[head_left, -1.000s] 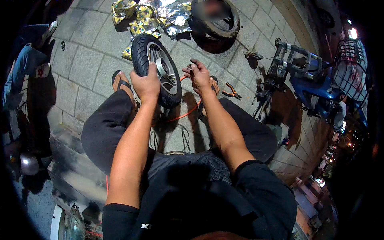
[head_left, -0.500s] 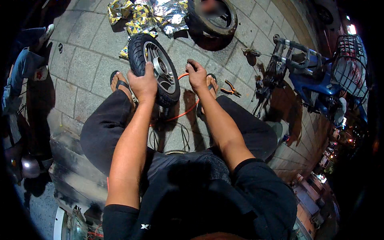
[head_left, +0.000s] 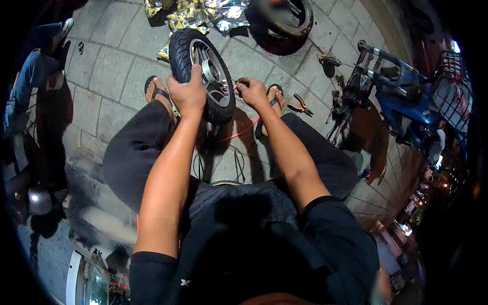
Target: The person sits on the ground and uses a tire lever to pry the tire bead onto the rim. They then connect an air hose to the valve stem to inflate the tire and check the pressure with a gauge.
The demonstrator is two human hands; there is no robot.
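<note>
A small scooter wheel [head_left: 210,71] stands tilted between the person's feet, directly ahead of the body. Its ribbed black tyre [head_left: 182,53] makes a narrow oval whose long axis slants from upper left to lower right, and the hub side faces right, toward the right hand [head_left: 249,92]. Whether the wheel's lower edge bears on the pavement [head_left: 109,73] cannot be made out.

The left hand [head_left: 187,94] grips the wheel from its near left side — thumb up along the rim, fingers out of sight behind the tyre. It is the nearer of the 2 hands, being in contact. The right hand sits just beyond the wheel's right edge, below hub level, with its fingertips pointing left at the rim. Its fingers are curled and bunched; a bit of orange-red shows in the narrow space beside them, but I cannot tell whether they pinch anything or touch the tyre.

A thin orange-red hose [head_left: 243,132] curves over the ground below, between the wheel and the right flip-flop [head_left: 275,99]. Orange-handled pliers [head_left: 301,105] lie right of that foot, apart from the hand. Farther out are a bare tyre [head_left: 306,23], crumpled foil sheeting [head_left: 223,15] and a blue two-wheeler [head_left: 406,109] with a wire basket [head_left: 454,91].
</note>
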